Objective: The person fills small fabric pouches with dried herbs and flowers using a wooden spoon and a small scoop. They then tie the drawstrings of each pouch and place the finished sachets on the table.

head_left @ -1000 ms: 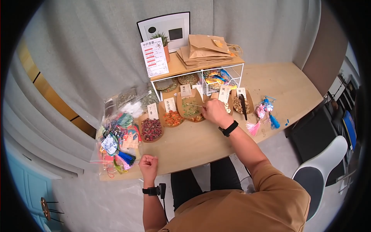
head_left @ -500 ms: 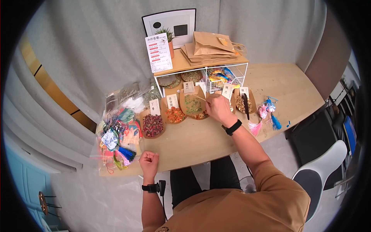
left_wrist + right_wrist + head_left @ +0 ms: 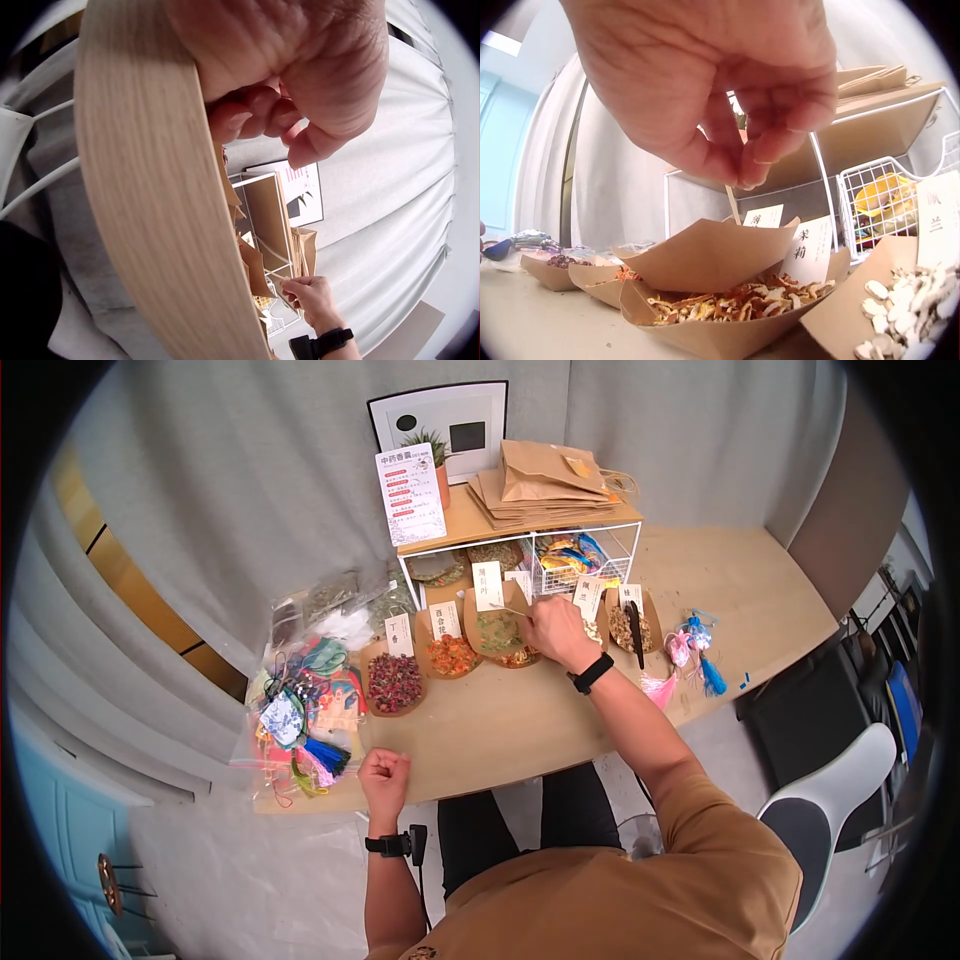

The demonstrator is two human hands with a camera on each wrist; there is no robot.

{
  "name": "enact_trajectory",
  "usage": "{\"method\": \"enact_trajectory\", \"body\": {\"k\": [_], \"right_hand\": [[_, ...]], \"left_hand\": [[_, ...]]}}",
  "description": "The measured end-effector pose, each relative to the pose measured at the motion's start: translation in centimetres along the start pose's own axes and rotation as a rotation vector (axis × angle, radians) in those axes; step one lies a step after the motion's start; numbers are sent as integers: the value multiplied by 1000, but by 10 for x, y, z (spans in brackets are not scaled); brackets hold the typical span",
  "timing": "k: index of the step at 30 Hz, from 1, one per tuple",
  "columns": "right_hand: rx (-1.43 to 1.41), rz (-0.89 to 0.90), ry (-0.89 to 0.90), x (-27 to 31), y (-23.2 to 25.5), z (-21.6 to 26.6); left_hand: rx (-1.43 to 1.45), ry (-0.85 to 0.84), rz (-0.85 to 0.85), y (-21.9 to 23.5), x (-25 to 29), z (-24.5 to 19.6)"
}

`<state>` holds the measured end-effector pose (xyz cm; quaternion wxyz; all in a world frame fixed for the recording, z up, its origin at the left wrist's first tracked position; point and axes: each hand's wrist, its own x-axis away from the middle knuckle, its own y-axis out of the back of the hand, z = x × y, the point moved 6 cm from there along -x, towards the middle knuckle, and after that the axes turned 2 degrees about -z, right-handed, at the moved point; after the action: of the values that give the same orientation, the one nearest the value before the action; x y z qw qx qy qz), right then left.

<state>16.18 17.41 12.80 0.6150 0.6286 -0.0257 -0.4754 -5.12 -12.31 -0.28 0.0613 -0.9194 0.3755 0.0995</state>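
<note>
My right hand (image 3: 560, 634) pinches a thin pale stick (image 3: 733, 204) between thumb and fingertips, above the row of paper trays. In the head view the stick's far end reaches the foot of a white label card (image 3: 488, 588). That card stands at the back of a brown paper tray (image 3: 712, 255) with green dried leaves (image 3: 500, 632). The leaf tray overlaps another tray, of orange-brown dried peel strips (image 3: 735, 304). My left hand (image 3: 385, 778) rests at the table's front edge, its fingers loosely curled and holding nothing.
Trays of dark red buds (image 3: 396, 682), orange petals (image 3: 452, 656) and pale slices (image 3: 900, 311) stand alongside. Black tongs (image 3: 636, 635) lie across the rightmost tray. Bagged sachets (image 3: 310, 700) lie left, tasselled sachets (image 3: 690, 645) right. Behind, a shelf (image 3: 600, 518) carries paper bags (image 3: 545, 485).
The right hand and stick have shifted slightly left, to the label card's foot. The card now stands more upright and shows larger. The left hand stays put.
</note>
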Motion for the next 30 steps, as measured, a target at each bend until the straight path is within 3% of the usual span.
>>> {"method": "enact_trajectory", "body": {"k": [11, 17, 23, 30], "right_hand": [[9, 73, 11, 21, -13, 2], [-254, -53, -337, 40, -7, -18], [-284, 120, -541, 59, -28, -31], [-718, 300, -859, 60, -70, -36]], "left_hand": [[3, 18, 3, 0, 0, 0], [-9, 5, -1, -1, 0, -3], [10, -1, 18, 1, -1, 1], [32, 23, 4, 1, 1, 3]]}}
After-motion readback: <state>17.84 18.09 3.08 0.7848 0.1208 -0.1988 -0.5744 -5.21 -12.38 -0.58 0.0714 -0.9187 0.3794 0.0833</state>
